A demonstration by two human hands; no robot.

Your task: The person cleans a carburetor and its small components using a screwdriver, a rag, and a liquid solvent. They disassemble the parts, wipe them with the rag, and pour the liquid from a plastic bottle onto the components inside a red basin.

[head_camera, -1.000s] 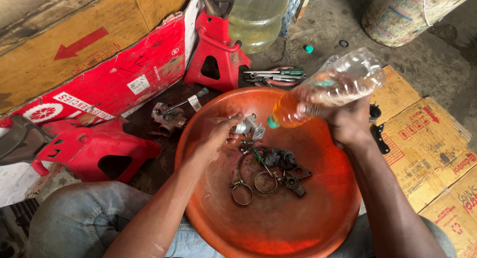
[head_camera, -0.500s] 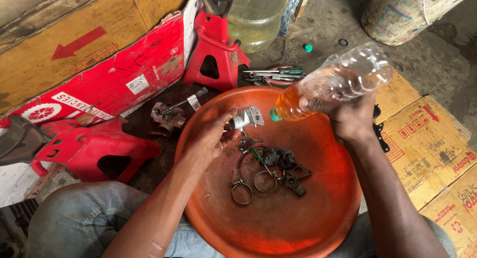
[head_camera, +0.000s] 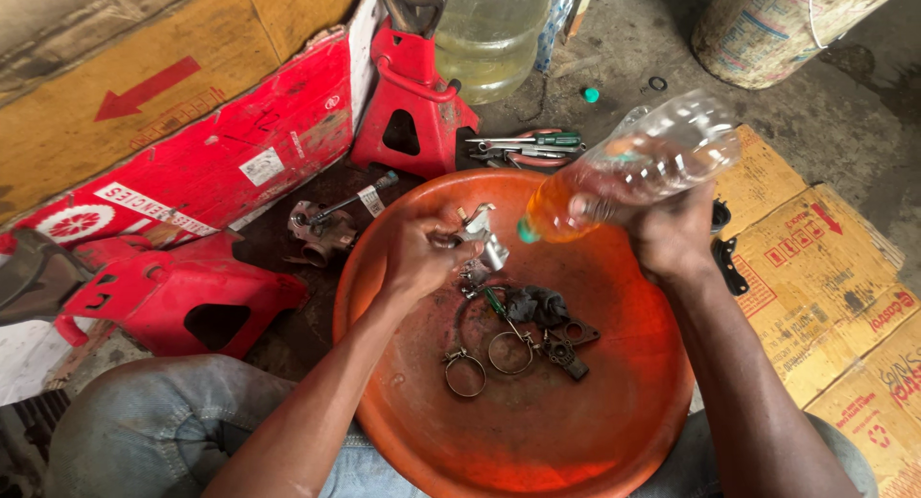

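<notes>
My left hand (head_camera: pixel 419 255) grips a small silvery metal part (head_camera: pixel 483 237) over a round orange basin (head_camera: pixel 595 431). My right hand (head_camera: pixel 672 234) holds a clear plastic bottle (head_camera: pixel 638 167) tipped on its side, its green-ringed mouth pointing at the metal part; orange-tinted liquid sits near the neck. In the basin below lie two round hose clamps (head_camera: pixel 487 359), a black rag (head_camera: pixel 537 306) and small dark metal pieces (head_camera: pixel 566 344).
A red jack stand (head_camera: pixel 411 105) and a large clear jug (head_camera: pixel 489 33) stand beyond the basin, with pliers and screwdrivers (head_camera: pixel 528 148) beside them. A red plastic panel (head_camera: pixel 163 292) lies left, flattened cardboard (head_camera: pixel 825 268) right, a metal part with a rod (head_camera: pixel 326 225) near the rim.
My left hand has lifted the metal part slightly and turned it toward the bottle mouth. The bottle has shifted a little and stays tipped.
</notes>
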